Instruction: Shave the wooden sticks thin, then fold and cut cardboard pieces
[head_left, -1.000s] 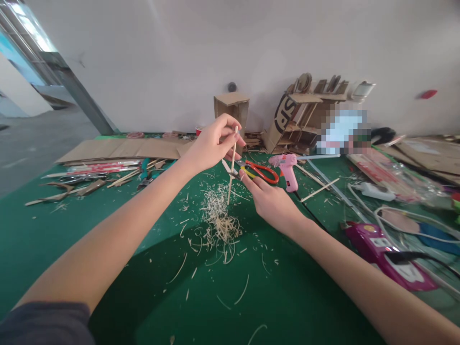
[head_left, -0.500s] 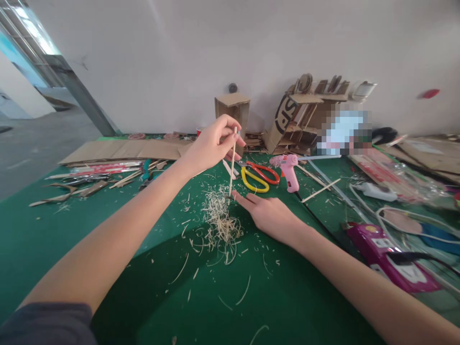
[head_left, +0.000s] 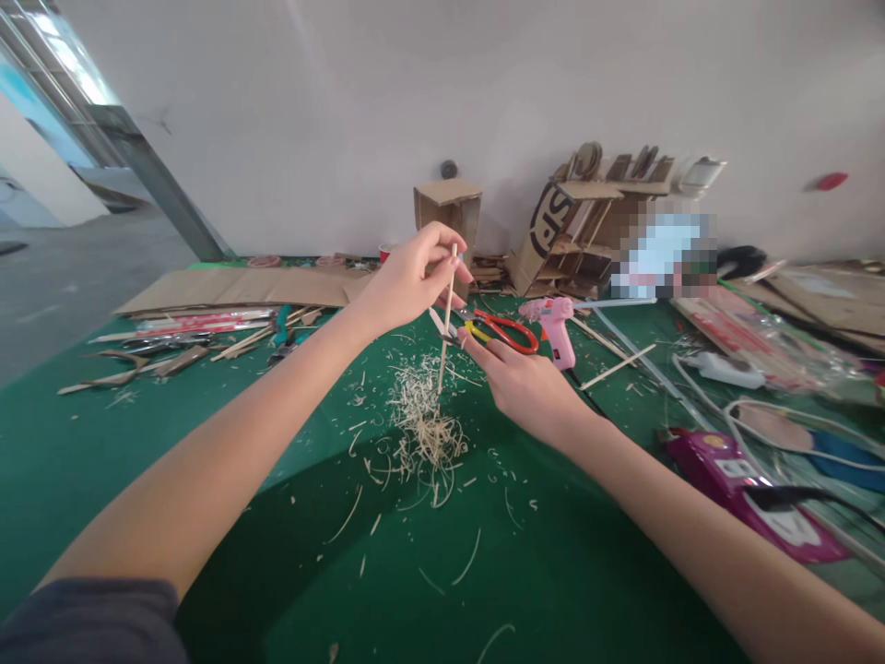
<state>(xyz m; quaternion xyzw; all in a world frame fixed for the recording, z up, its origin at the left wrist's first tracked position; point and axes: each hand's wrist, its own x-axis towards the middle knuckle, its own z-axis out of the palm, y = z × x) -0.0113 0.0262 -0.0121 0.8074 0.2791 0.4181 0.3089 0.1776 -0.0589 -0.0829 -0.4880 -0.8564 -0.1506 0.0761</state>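
Observation:
A thin wooden stick (head_left: 443, 360) stands nearly upright, its lower end over a heap of pale curled shavings (head_left: 423, 415). My left hand (head_left: 423, 272) pinches the stick near its top between thumb and fingers. Partway down, my right hand (head_left: 522, 378) is closed against the stick, with a small blade (head_left: 454, 340) only partly showing at the fingertips. Just behind the right hand lie scissors (head_left: 508, 330) with one orange and one yellow handle, partly covered by the fingers.
A pink glue gun (head_left: 555, 332) rests right of the scissors. Farther right is a magenta power strip (head_left: 757, 498) with cables. Cardboard boxes (head_left: 449, 194) stand against the wall. Flat cardboard (head_left: 235, 288) and pliers (head_left: 282, 332) lie at the left. Loose shavings dot the green tabletop (head_left: 304, 553).
My right hand slid down the stick toward the shavings, baring the yellow scissor handle, then came back up. My left hand has kept its hold on the stick in nearly the same place.

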